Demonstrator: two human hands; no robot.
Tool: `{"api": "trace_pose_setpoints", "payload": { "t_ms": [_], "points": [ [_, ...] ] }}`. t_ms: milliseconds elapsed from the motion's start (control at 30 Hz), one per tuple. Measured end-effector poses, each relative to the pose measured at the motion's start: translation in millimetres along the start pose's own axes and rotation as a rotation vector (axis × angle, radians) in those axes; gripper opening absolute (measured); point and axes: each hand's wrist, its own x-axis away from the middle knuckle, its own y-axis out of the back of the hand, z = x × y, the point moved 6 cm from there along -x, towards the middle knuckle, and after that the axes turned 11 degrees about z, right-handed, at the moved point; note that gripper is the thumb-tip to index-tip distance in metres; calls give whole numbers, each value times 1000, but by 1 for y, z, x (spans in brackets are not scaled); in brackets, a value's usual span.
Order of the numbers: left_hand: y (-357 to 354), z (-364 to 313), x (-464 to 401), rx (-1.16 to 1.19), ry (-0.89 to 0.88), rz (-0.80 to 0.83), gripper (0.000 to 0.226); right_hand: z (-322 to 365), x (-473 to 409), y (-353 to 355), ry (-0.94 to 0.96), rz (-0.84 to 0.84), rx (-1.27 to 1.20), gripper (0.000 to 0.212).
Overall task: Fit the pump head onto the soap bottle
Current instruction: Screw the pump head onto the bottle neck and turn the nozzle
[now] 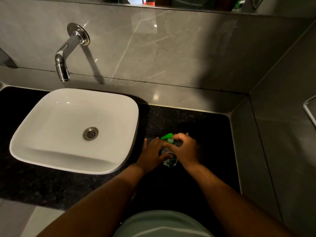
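The soap bottle (170, 161) stands on the dark granite counter (188, 120), right of the basin; only its lower labelled part shows between my hands. My left hand (152, 152) wraps around the bottle's left side. A green pump head (167, 136) sits on top of the bottle, its nozzle pointing left and away. My right hand (183, 147) is closed around the pump's collar from the right and above, hiding the neck joint.
A white rectangular basin (42, 134) sits on the counter at left, with a chrome wall tap (64, 65) above it. Grey tiled walls close the back and right side. A metal rack edge (309, 108) shows at far right.
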Motion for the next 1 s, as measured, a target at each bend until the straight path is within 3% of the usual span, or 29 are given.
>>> {"api": "trace_pose_setpoints", "payload": {
  "t_ms": [167,333,500,667,800,867,1000],
  "points": [
    [-2,3,-2,-54,-29,30,59,-1,-18,3,19,311,-136,21],
    [-2,2,-6,-44,-29,40,65,-7,-23,5,-3,453,-118,22],
    [-2,0,-8,-40,-22,49,53,-17,-14,2,-28,383,-156,28],
    [-3,-3,-6,-35,-14,41,51,-26,3,-1,-103,118,-198,31],
    [-5,-6,-4,-34,-20,48,52,-21,11,-1,-101,-57,-72,41],
    [-4,-3,-2,-22,-7,34,56,-22,11,-3,-109,-39,-64,53],
    [-2,3,-2,-46,2,23,59,-31,13,-7,-128,164,-359,73]
  ]
}}
